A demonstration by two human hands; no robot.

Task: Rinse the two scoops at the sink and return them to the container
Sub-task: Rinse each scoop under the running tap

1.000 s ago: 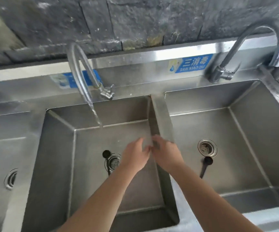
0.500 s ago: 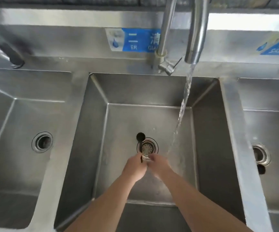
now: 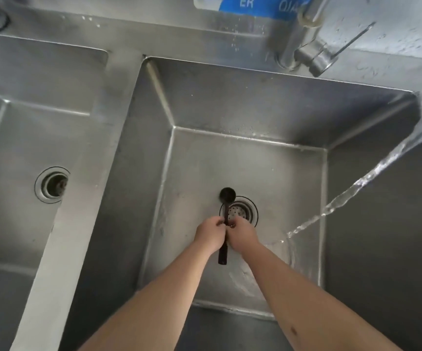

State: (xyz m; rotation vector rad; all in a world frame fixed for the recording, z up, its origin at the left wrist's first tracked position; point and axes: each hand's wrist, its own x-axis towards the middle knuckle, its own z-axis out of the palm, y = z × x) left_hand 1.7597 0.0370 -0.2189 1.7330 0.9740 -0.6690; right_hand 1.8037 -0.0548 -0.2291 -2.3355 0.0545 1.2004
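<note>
One black scoop point(image 3: 226, 211) lies in the middle basin point(image 3: 255, 153) of the steel sink, its round bowl beside the drain point(image 3: 240, 211) and its handle running back between two hands. The left hand point(image 3: 208, 235) and the right hand point(image 3: 242, 235) meet over the handle, each grip pinching it with curled fingers. One stream of water point(image 3: 351, 191) slants in from the right and lands beside the right hand. A second basin point(image 3: 14, 148) with its own drain point(image 3: 52, 184) sits left.
</note>
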